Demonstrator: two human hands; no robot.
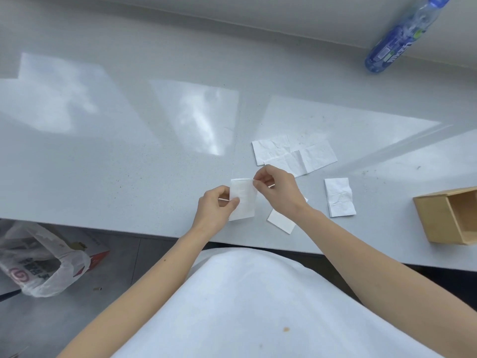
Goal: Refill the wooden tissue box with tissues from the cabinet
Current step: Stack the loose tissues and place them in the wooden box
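A folded white tissue [244, 200] is held just above the grey counter [129, 156]. My left hand [215, 209] pinches its lower left edge, and my right hand [280, 191] pinches its top right corner. Behind the hands lies an unfolded, creased tissue [294, 153]. A folded tissue [339, 197] lies to the right, and a smaller folded one [281, 222] lies under my right wrist. The wooden tissue box [449, 215] stands at the right edge, its open side facing right and its inside showing nothing.
A blue plastic water bottle [402, 34] lies at the back right against the wall. On the floor at the left sits a white plastic bag [38, 257] over a cardboard box [95, 254]. The counter's front edge runs just below my hands.
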